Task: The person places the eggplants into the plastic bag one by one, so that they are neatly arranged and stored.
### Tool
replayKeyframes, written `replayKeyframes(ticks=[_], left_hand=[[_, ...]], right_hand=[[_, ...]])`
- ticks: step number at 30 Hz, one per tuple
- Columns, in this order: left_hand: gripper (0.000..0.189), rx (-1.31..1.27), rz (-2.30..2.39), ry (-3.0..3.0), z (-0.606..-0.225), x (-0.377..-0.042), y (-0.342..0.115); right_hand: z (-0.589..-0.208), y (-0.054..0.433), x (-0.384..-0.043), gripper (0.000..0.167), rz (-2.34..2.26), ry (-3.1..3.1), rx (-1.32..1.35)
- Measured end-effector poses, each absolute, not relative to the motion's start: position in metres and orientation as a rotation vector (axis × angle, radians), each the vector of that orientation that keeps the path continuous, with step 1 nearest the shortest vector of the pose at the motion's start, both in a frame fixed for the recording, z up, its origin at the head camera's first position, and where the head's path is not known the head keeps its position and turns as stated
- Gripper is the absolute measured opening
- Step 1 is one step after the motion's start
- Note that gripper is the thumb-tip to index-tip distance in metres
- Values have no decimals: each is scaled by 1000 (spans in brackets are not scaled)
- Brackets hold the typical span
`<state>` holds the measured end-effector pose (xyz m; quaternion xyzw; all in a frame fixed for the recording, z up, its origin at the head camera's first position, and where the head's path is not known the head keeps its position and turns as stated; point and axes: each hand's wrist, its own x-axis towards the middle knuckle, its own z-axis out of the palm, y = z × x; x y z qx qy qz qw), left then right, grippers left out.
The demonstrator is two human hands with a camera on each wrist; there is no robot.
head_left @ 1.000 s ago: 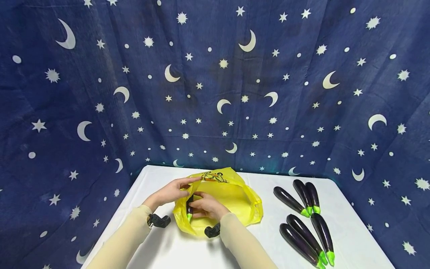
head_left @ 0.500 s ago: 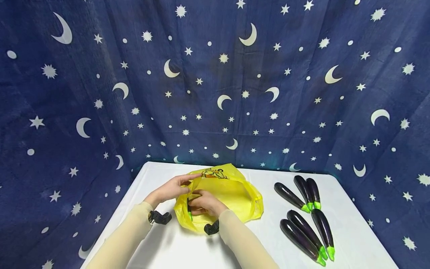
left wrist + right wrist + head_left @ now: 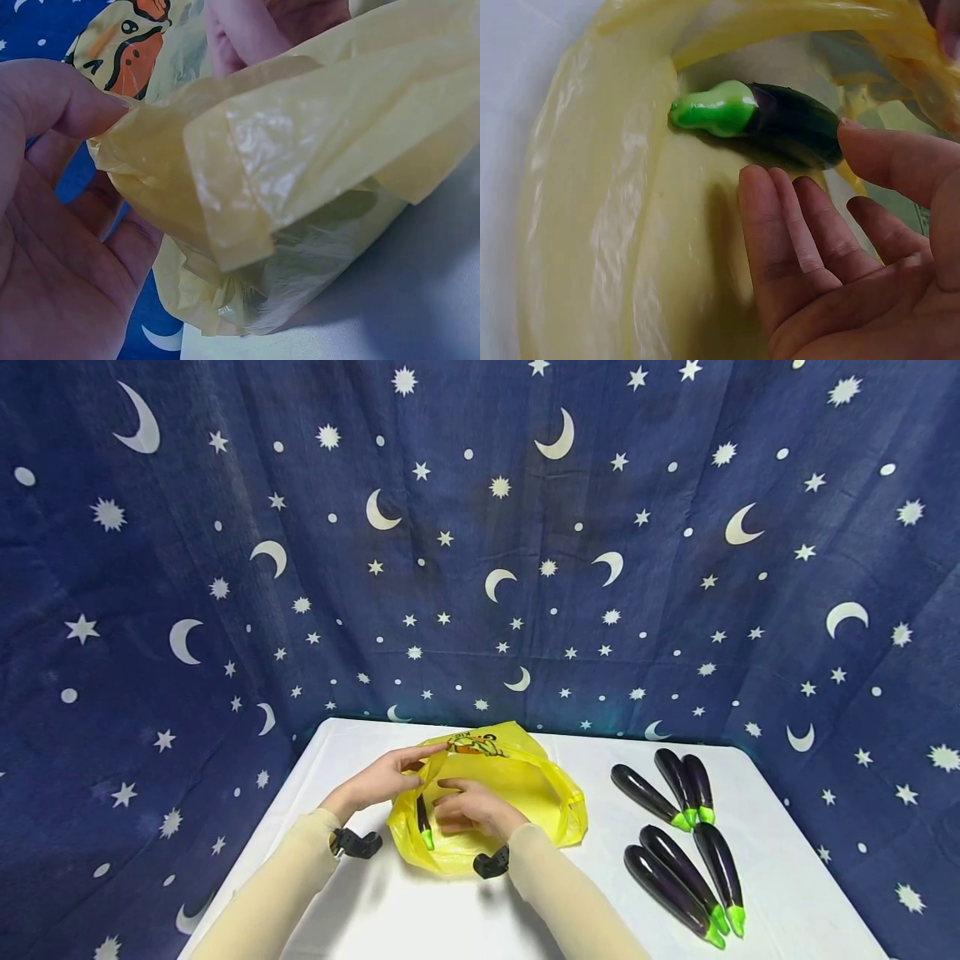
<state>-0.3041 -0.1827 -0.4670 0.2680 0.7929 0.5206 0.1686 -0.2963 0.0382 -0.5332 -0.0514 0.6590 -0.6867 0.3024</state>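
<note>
A yellow plastic bag (image 3: 536, 752) with a printed cartoon lies on the table, its mouth facing me. My left hand (image 3: 377, 781) pinches the bag's left rim between thumb and fingers; in the left wrist view the thumb lies over the crumpled plastic (image 3: 142, 154). Inside the bag, against its left side, rests a dark purple eggplant (image 3: 791, 124) with a bright green stem end. My right hand (image 3: 476, 810) is in the bag's mouth just right of this eggplant. Its fingers (image 3: 761, 225) are extended and spread, and nothing is held.
On the right half of the white table (image 3: 450, 914) lie several more eggplants: three in a back group (image 3: 651, 795) and three in a front group (image 3: 667, 889). A dark blue curtain (image 3: 480, 610) with moons and stars hangs behind and at both sides.
My right hand has let go of the eggplant inside the bag and drawn back to the right. The left hand keeps its pinch on the rim.
</note>
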Motion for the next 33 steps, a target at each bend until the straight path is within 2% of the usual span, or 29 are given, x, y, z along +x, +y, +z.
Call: replayKeyframes(ticks=[33], left_hand=[[68,686,1487,2300,-470,-303,-186]], right_hand=[[-477,123,-246,64,-1585,2039,-502]])
